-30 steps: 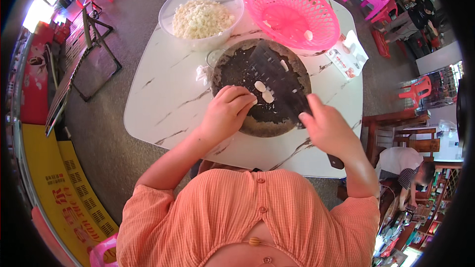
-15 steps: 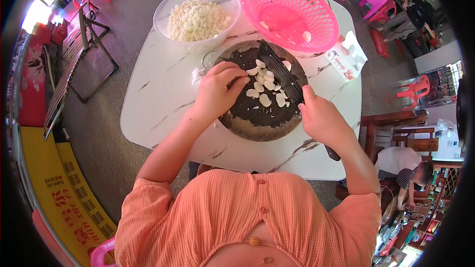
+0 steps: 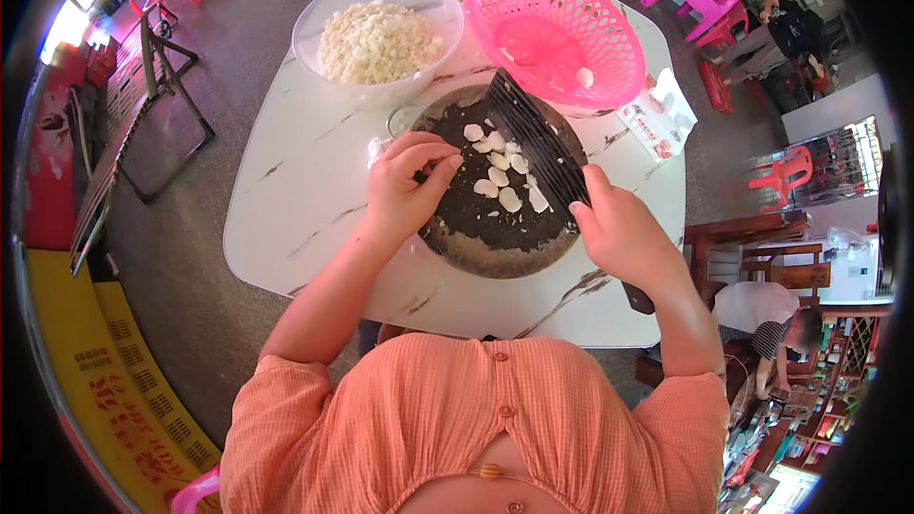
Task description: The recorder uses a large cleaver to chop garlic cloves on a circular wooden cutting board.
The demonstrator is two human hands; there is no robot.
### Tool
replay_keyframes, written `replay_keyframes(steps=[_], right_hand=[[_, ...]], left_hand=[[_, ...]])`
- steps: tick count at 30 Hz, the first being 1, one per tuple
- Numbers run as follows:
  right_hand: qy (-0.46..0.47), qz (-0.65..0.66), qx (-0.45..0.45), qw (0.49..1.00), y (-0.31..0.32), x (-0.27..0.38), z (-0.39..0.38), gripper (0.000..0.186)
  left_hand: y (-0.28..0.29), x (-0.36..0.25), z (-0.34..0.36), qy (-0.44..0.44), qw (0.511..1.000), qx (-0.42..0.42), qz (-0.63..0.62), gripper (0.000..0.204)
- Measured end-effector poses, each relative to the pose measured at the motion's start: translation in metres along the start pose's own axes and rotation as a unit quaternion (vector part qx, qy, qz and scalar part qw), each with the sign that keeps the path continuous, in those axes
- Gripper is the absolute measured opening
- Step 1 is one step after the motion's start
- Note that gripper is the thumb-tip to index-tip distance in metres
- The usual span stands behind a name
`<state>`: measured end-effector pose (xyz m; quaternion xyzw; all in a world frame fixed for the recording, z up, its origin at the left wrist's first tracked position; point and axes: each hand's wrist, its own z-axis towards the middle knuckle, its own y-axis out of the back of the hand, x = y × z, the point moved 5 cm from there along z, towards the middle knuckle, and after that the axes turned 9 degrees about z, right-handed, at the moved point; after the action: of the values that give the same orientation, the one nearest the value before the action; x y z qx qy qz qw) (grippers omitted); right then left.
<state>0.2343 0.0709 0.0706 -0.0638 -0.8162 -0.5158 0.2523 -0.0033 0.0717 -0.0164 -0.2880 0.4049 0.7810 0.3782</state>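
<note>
My right hand (image 3: 621, 227) grips a black, ridged-looking cleaver (image 3: 543, 143) by its handle. The blade slants across the right half of a round, dark chopping board (image 3: 495, 255), its face turned partly up. Left of the blade lie several whitish garlic cloves (image 3: 499, 176), some partly under its edge, with small crumbs around them. Above the board's left side, my left hand (image 3: 411, 181) is closed, thumb and fingertips pinched together. Whatever might be between those fingertips is too small to make out.
Behind the board, a clear bowl (image 3: 319, 55) holds chopped white bits; beside it a pink basket (image 3: 571, 33) has a few pieces inside. A white carton (image 3: 661, 116) lies on the marbled table (image 3: 286, 219). A person (image 3: 766, 324) bends over at the right; stools and a folding chair (image 3: 152, 105) stand around.
The cleaver's blade has turned to show more of its broad face and covers some cloves on the right. My left hand has drawn slightly left and down, away from the cloves.
</note>
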Motion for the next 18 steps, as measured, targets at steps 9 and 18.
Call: replay_keyframes(steps=[9,18], right_hand=[[0.032,0.002,-0.022,0.999,-0.013,0.007,-0.006,0.025],[0.035,0.013,-0.014,0.999,-0.012,0.005,-0.006,0.025]], left_hand=[[0.001,-0.001,-0.001,0.016,1.000,0.003,-0.024,0.009],[0.004,0.008,0.008,0.033,0.998,-0.032,-0.050,0.008]])
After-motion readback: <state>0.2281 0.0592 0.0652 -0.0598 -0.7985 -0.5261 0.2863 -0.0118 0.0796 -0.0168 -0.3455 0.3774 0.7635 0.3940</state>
